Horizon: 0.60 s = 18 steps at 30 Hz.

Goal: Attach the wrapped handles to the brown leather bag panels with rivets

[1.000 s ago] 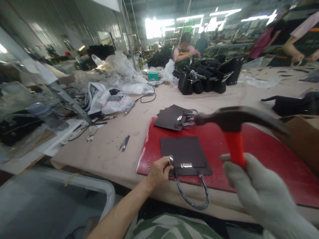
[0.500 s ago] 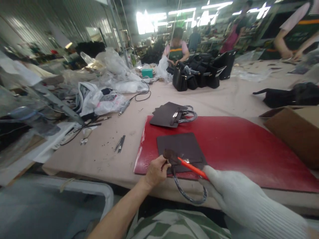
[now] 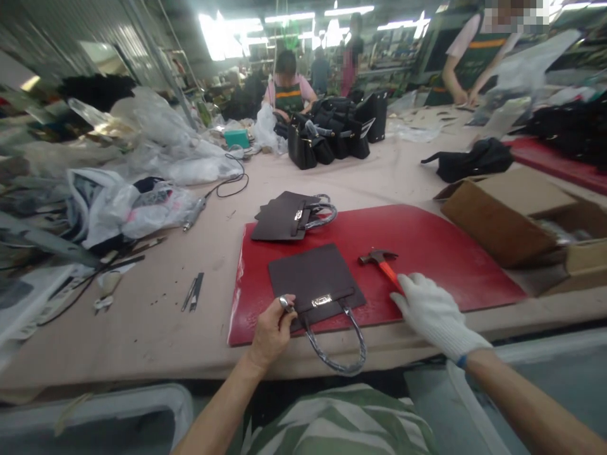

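Observation:
My right hand (image 3: 429, 313), in a white knit glove, grips the orange handle of a claw hammer (image 3: 379, 258). The hammer's head is at the red mat, right of a dark brown bag panel (image 3: 303, 272). This panel has a silver clasp (image 3: 322, 301) and a plastic-wrapped loop handle (image 3: 339, 368) hanging over the table's front edge. My bare left hand (image 3: 272, 332) is closed at the panel's lower left corner, thumb and finger pinched. A shiny metal piece shows at the forefinger; whether it is worn or held is unclear.
Under the work lies a red mat (image 3: 427, 246). More brown panels (image 3: 279, 218) with a wrapped handle lie behind. Tweezers and a blade (image 3: 193, 292) rest at left. A cardboard box (image 3: 502, 221) stands right; black bags (image 3: 327, 136) stand farther back. Co-workers work across the table.
The hammer has moved from over my left fingertips to the right, onto the mat side, with my right hand. My left hand stays at the panel's corner. The view has turned right.

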Available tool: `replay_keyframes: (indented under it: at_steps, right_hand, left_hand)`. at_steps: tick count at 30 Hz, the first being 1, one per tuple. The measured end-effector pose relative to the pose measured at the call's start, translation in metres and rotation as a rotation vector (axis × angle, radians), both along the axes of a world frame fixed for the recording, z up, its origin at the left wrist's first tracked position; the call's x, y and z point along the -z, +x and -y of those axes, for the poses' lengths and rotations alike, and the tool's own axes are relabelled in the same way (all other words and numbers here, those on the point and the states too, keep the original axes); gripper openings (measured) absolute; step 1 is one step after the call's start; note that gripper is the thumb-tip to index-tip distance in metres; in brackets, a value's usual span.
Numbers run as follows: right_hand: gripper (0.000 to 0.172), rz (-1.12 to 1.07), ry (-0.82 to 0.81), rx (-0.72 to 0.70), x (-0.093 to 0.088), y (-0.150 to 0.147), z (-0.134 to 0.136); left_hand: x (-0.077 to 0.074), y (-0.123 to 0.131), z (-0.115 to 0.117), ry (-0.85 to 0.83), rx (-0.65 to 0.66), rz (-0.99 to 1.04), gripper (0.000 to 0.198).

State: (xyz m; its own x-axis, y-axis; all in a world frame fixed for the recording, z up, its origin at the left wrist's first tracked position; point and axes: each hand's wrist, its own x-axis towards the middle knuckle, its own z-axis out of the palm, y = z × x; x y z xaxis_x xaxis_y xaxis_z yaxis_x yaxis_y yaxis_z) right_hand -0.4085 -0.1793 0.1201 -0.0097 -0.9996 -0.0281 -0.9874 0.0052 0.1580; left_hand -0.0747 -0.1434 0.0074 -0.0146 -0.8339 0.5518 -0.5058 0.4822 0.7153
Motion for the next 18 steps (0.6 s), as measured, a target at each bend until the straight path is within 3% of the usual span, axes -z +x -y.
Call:
replay_keyframes:
  at_steps: [4, 9, 14, 18]
  right_hand:
    - [0.034, 0.077, -0.063, 0.006, 0.004, 0.047, -0.004]
    - [0.03, 0.431, 0.081, 0.127, 0.012, 0.089, 0.002]
    - [0.028, 0.769, 0.215, 0.241, 0.016, 0.077, 0.017]
    - [0.031, 1.199, 0.369, 0.178, 0.016, 0.066, 0.014]
  left_hand:
    - [0.002, 0.001, -0.002, -0.121, 0.048, 0.049, 0.02]
    - [0.008, 0.0, -0.004, -0.103, -0.01, 0.023, 0.015]
    - [0.0, 0.001, -0.008, 0.136, -0.109, -0.157, 0.015]
    - [-0.001, 0.006, -0.009, 0.28, -0.146, -0.34, 0.023]
